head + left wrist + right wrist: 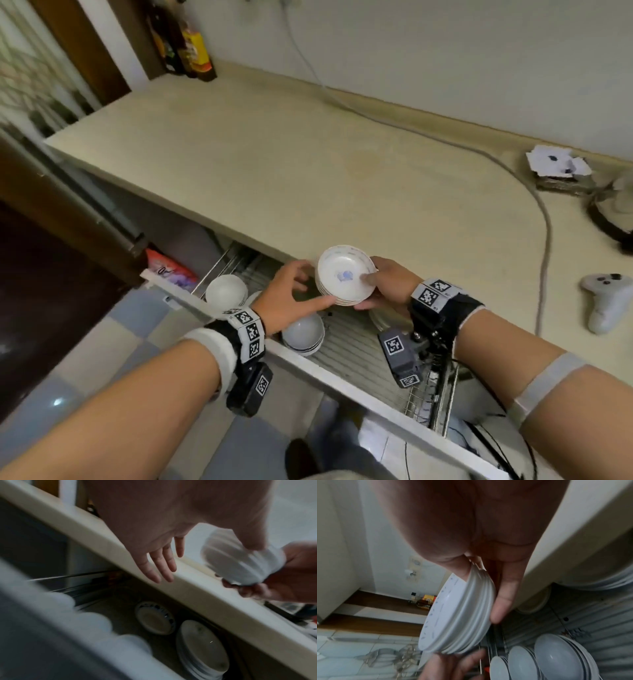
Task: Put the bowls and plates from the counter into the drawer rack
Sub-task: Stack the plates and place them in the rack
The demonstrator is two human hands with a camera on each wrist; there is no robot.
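Down low, at 6 o'clock in the head view, both arms reach over the drawer, which is pulled out under the counter.

Bowls sit upside down in the rack, by the drawer's front wall. More bowls sit at 9 o'clock from them. Plates lie stacked deeper in the drawer, under the counter edge.

Above the drawer, the right hand holds a stack of small dishes. Its thumb lies on the top dish and its fingers curl under the stack, so it pinches the stack at the 3 o'clock side. The stack is tilted, and the top dish has a small blue picture in the middle.

At 9 o'clock from the stack is the left hand. Its fingers are spread and straight. Its thumb touches the stack's bottom edge.

Far off on the counter, a white controller lies at 3 o'clock. A grey cable runs past it to the wall. Bottles stand in the corner at 11 o'clock.
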